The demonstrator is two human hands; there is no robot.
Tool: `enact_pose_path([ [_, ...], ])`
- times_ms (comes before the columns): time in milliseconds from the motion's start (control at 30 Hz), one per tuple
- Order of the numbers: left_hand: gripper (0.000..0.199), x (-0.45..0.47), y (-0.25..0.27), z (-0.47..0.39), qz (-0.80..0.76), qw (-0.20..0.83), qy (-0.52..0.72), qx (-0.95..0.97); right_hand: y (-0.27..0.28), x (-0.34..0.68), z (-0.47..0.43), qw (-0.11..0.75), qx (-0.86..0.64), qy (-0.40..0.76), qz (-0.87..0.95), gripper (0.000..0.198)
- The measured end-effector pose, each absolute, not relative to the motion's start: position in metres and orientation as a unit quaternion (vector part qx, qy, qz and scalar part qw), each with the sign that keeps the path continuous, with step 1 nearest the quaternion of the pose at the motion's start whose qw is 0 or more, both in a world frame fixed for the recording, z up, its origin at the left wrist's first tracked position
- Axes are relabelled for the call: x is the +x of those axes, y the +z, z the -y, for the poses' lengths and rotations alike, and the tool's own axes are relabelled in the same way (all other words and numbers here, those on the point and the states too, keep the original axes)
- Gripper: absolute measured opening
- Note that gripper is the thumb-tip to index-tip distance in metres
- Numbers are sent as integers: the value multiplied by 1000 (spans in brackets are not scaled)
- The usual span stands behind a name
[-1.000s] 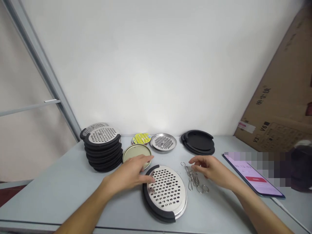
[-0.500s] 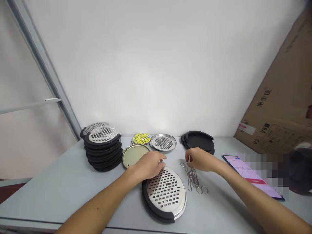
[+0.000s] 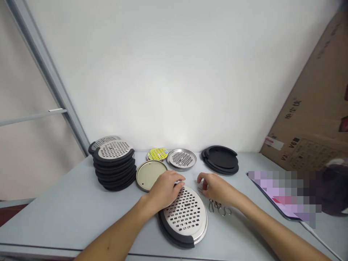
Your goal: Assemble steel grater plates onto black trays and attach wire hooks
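Here on the head view, the black-edged grater lies just beneath the left grip, thumb and fingertips slightly parted, any clasp unclear! The right grip curls over the wire loops, and whether it's pinching one I can't tell; this looks like wire-picking, calling for a fine pinch on a single loop.

I face a plain white wall, softly lit and brightest around its middle. Before me spreads a pale grey tabletop, its back edge meeting that wall. On my left, a grey metal post slants through my view, joined by a thin crossbar; on my right stands a brown cardboard box with black print.
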State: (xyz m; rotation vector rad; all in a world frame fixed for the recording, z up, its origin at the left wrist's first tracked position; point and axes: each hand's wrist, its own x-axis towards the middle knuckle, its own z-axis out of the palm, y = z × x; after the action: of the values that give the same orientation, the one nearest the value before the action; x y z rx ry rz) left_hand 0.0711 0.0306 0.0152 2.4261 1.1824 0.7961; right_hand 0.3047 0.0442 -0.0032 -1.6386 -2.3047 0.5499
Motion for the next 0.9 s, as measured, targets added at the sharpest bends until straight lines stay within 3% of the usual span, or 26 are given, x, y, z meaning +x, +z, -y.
enact_pose_path([
  [167, 23, 74, 9, -31, -411, 151, 281, 854, -6, 297, -41, 118, -566, 210, 789, 32],
  [400, 24, 74, 7, -31, -398, 148, 261, 867, -10, 295, -40, 100, -558, 158, 809, 14],
  [600, 40, 72, 3, -31, -386, 149, 208, 886, -8, 301, -39, 92, -544, 145, 821, 11],
  [900, 38, 69, 5, -30, -381, 143, 188, 894, -10, 302, -39, 102, -535, 168, 822, 13],
])
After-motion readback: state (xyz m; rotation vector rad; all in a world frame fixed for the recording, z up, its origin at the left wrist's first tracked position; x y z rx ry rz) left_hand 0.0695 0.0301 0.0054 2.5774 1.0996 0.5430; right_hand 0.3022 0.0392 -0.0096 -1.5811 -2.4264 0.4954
